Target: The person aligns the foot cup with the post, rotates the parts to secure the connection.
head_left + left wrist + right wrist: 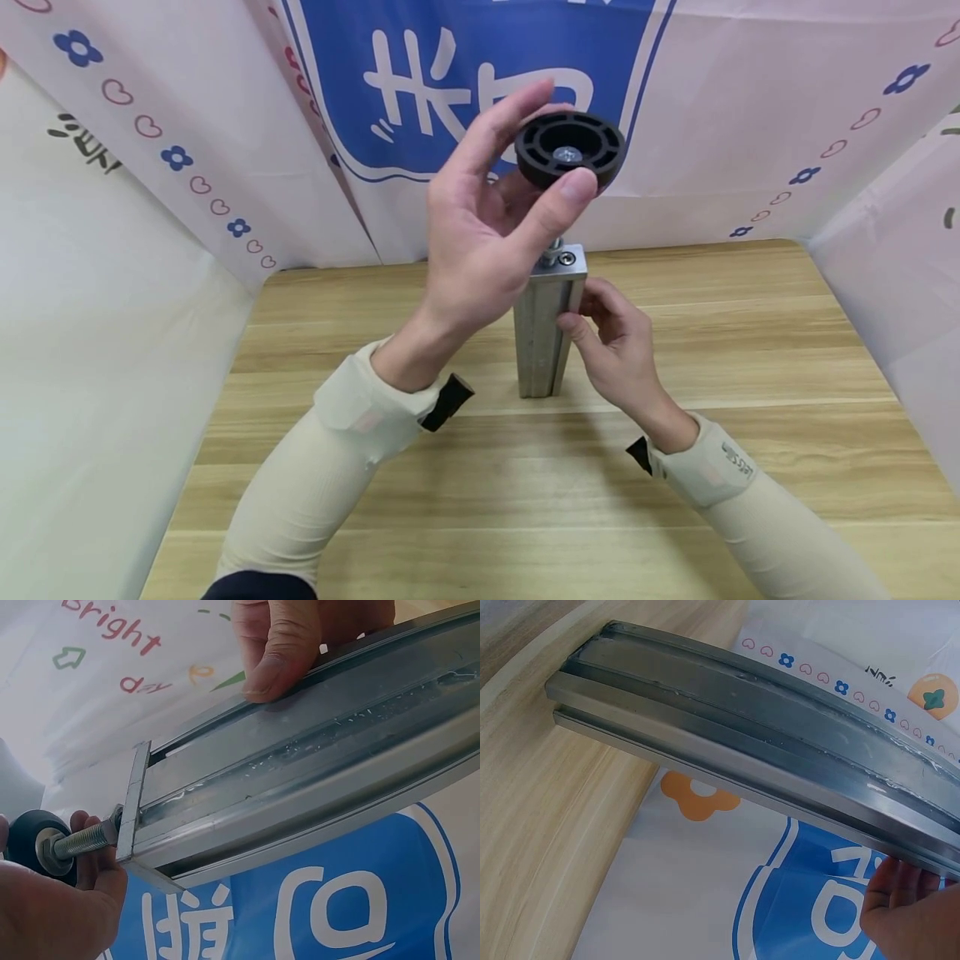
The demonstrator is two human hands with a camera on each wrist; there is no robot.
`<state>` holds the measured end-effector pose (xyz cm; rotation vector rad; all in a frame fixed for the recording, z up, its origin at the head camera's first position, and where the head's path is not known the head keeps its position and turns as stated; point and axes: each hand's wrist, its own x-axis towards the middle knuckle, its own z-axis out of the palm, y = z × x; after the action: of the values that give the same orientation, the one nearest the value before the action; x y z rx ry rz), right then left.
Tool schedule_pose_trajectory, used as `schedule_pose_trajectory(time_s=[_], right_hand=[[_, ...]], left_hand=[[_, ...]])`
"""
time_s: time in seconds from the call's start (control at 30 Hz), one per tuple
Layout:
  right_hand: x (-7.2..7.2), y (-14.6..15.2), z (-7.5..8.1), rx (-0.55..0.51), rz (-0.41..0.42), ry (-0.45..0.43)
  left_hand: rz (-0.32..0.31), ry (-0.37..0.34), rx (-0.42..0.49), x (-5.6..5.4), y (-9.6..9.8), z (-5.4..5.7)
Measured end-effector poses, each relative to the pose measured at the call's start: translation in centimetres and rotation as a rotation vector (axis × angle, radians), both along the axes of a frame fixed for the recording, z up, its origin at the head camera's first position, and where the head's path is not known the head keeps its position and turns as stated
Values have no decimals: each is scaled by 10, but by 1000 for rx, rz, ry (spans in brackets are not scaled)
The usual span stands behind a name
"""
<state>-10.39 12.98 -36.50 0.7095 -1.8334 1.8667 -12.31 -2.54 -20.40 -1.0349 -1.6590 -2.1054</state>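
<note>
A silver aluminium profile stands upright on the wooden table, with a metal plate across its upper end. Above the plate is a black round levelling foot, its ribbed underside facing up. A threaded stud with a nut joins the foot to the end plate. My left hand grips the foot's rim between thumb and fingers. Lower down, my right hand holds the profile from the right side, thumb on its near edge. In the right wrist view, fingers of that hand touch the profile's edge.
The wood-grain table spreads around the profile. Behind it hangs a printed white cloth with a blue panel, and white walls enclose both sides. Each wrist wears a pale band with a small black camera.
</note>
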Motion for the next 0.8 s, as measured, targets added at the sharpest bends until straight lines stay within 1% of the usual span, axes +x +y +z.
schedule_pose_trajectory(time_s=[0.17,0.37,0.5,0.67,0.8], right_hand=[[0,0,0,-2,-4,-7],[0,-1,0,-15,-3,-9],[0,-1,-1,-14,-2,-8],[0,-1,-1,-6,-2,-7],[0,-1,-1,-7,-1,-8]], left_hand=[[-21,47,1,-2,-1,-3],[-39,74,-2,-3,-1,-5],[-33,62,4,-3,0,-6],[-15,25,17,-3,1,-5],[0,26,13,-3,1,-5]])
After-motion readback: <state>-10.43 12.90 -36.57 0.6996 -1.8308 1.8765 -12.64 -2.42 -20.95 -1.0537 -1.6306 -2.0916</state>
